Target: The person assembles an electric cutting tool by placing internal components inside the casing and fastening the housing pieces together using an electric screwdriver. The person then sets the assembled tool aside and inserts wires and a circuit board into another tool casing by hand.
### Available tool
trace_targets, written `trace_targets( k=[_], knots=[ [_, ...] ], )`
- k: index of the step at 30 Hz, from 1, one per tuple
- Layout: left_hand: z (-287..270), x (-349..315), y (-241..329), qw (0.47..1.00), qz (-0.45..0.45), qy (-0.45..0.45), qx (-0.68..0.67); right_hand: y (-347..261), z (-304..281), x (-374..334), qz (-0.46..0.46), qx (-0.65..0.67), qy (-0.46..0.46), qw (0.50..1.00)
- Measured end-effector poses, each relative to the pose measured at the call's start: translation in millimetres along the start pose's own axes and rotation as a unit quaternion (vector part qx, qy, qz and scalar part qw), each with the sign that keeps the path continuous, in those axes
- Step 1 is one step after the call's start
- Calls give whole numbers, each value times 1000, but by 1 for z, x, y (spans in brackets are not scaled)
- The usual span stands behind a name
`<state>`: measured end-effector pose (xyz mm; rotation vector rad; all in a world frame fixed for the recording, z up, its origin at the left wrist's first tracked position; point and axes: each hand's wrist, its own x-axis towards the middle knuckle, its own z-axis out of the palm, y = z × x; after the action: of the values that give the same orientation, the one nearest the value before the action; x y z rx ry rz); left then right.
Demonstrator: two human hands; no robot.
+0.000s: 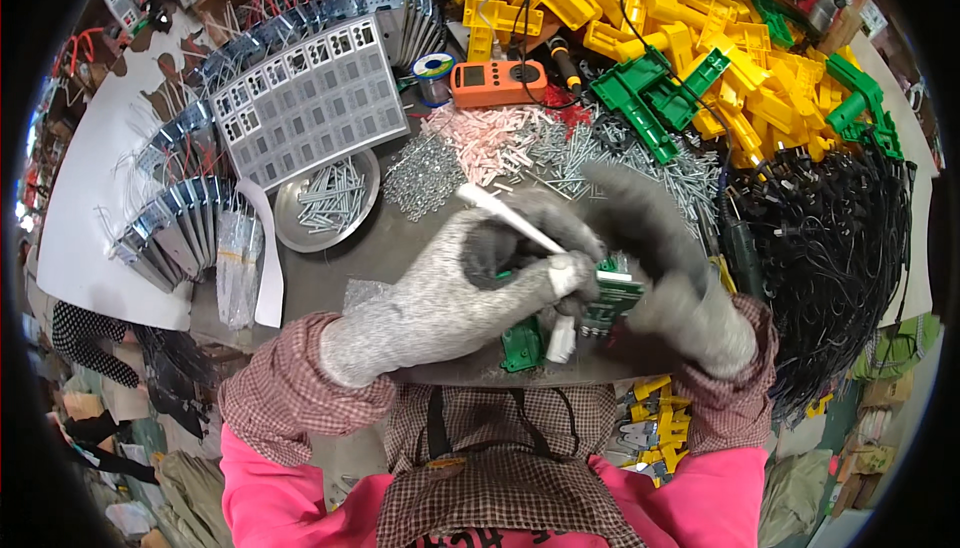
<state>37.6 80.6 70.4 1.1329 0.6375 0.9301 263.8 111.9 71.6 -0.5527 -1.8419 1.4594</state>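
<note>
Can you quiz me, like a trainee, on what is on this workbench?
1. True or false: both hands wear grey gloves.
2. What colour is the part held between the left hand and right hand? A red, B green, C blue.
3. Fill in: the round metal dish holds loose ____.

Key: 1 true. 2 B, the green part. 3 screws.

Layout of the crowded workbench

The round metal dish of screws (328,200) sits left of the loose pile of screws (560,153); the orange handheld meter (497,82) lies behind that pile, the heap of yellow plastic parts (640,8) farther right.
</note>
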Motion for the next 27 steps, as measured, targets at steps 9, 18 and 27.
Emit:
trace_targets(
  k=[9, 18, 27],
  knots=[
    [-21, -33, -25, 963, 6, 90, 252, 31, 13, -34, 243, 69, 84, 964],
    [-31, -36, -41, 756, 92, 18, 648, 42, 16, -44, 3, -413, 22, 910],
    [-33, -17, -51, 849, 66, 4, 523, 41, 14, -35, 122, -322, 0, 939]
  ],
)
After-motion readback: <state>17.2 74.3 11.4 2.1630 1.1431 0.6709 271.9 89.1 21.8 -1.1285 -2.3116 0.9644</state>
